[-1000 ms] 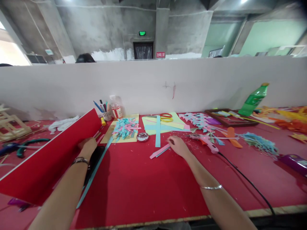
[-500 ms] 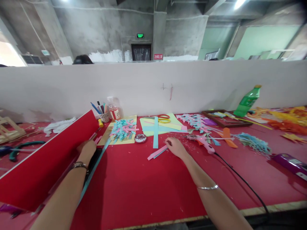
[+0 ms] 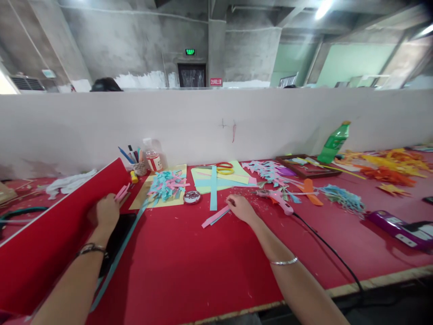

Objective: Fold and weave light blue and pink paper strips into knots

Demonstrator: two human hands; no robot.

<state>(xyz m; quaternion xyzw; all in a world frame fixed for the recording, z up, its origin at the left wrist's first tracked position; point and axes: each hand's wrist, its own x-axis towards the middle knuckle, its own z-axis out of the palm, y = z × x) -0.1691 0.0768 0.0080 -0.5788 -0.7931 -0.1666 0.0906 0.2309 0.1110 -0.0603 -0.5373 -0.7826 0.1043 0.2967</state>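
My right hand [image 3: 239, 206] pinches the near ends of a pink paper strip [image 3: 213, 217] and a blue paper strip [image 3: 219, 215] low over the red tabletop. Beside a leaning red board [image 3: 64, 230], my left hand [image 3: 107, 211] is closed, and narrow pink strips [image 3: 122, 192] stick out beyond its fingers, which are partly hidden. Below that wrist lies a dark flat object [image 3: 118, 237], with a long blue ribbon-like strip [image 3: 122, 253] alongside. Between the hands are a pile of cut blue and pink paper [image 3: 165, 186], a round tin [image 3: 192, 197] and a separate light-blue strip [image 3: 213, 189].
Yellow-and-red scissors [image 3: 224, 169] lie on coloured sheets. A pink glue gun [image 3: 278, 198] rests right of my right hand, its black cord [image 3: 324, 243] trailing to the table edge. Further right are a green bottle [image 3: 334, 143], a brown tray [image 3: 309, 170] and a purple device [image 3: 399, 229].
The view has turned slightly right. My left hand has lifted a little along the red board, with the pink strips showing more clearly. My right hand stays on its paper strips.
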